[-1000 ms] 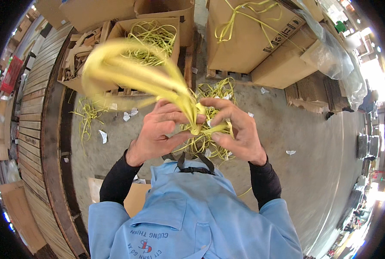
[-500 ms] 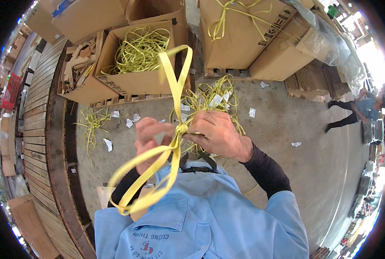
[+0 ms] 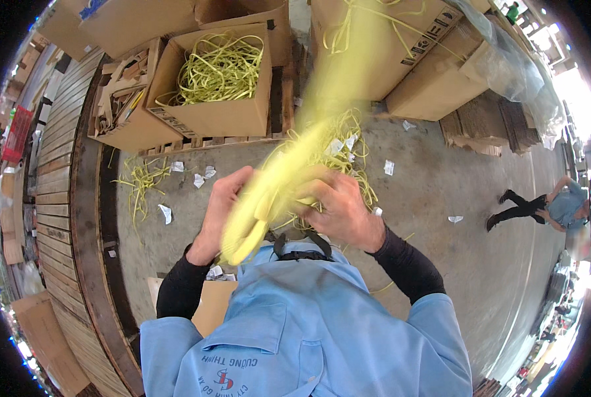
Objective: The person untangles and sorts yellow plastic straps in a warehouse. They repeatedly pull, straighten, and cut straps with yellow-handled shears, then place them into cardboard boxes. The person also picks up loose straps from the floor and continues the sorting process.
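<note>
A yellow strap (image 3: 248,233), smeared by motion, runs from low between my hands up toward the far boxes. Its near end is a folded loop; any knot in it is lost in the blur. My left hand (image 3: 217,210) is closed at the strap's left side, its fingertips hidden behind it. My right hand (image 3: 347,210) grips the strap from the right with curled fingers. Beyond my hands, a heap of loose yellow straps (image 3: 356,171) lies on the floor.
A cardboard box (image 3: 223,120) full of yellow straps stands on a pallet, beside a box of cardboard scraps (image 3: 133,126). Large cartons (image 3: 434,89) stand far right. Paper scraps (image 3: 389,167) litter the floor. Another person (image 3: 563,206) is at the right. A slatted conveyor (image 3: 52,198) runs along the left.
The strap's long loop has swung from low left up and away, blurring. My left hand has moved slightly and shows more clearly. The other person at the right has shifted position.
</note>
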